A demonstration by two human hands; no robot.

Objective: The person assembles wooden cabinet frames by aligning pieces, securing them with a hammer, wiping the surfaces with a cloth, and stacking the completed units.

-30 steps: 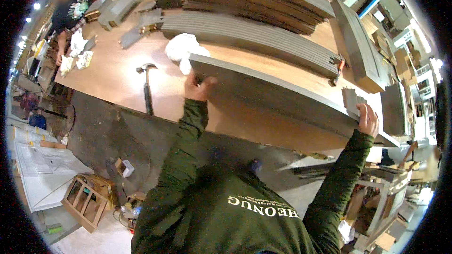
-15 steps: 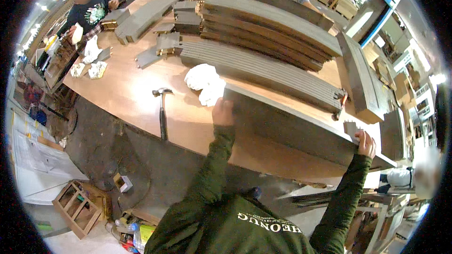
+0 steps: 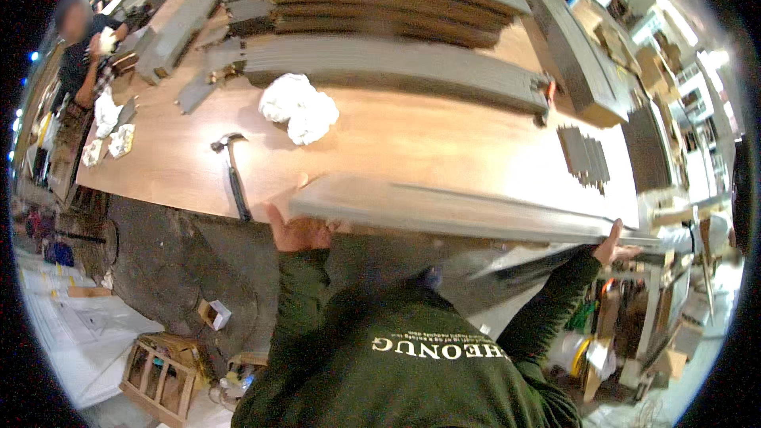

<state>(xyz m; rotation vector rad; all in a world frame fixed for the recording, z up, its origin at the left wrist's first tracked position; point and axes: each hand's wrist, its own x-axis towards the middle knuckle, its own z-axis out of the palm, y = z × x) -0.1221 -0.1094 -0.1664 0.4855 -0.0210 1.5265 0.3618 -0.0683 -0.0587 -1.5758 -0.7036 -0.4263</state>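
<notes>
A long grey board [image 3: 444, 202], slightly smeared by motion, lies across the near edge of the table, its broad face turned up. My left hand [image 3: 301, 231] grips its left end from the near side, the fingers partly hidden beneath it. At the opposite end my right hand [image 3: 613, 244] holds the near edge. To the left of the board rests a claw hammer [image 3: 235, 178] with a black handle, its head pointing away from me. A crumpled white cloth [image 3: 297, 107] sits beyond the board's left end.
Stacked grey boards [image 3: 388, 0] fill the far side of the wooden table [image 3: 412, 131], with a ridged one [image 3: 396, 67] in front. Another hammer [image 3: 547, 99] touches its right end. Short grey pieces [image 3: 584, 157] lie at right. A person [image 3: 87, 55] stands far left.
Both hands have drawn the board toward me and tipped it from standing on edge to nearly flat. The short grey pieces at right are now uncovered. The view has shifted.
</notes>
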